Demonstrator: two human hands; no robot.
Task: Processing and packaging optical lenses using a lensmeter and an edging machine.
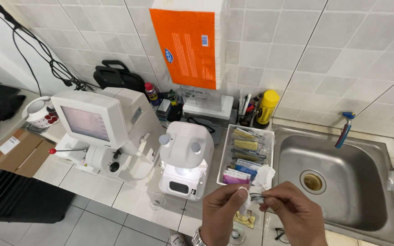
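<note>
Steel sink basin to my right, white tiled counter below. White boxy machine with screen far left, smaller white rounded device beside it. White tray of flat packets just ahead of my hands. My left hand pinches crumpled white tissue, wrinkled, bunched upward. My right hand grips small clear lens-like piece against tissue; detail too small to tell. Both hands closed, low centre, over counter edge.
</note>
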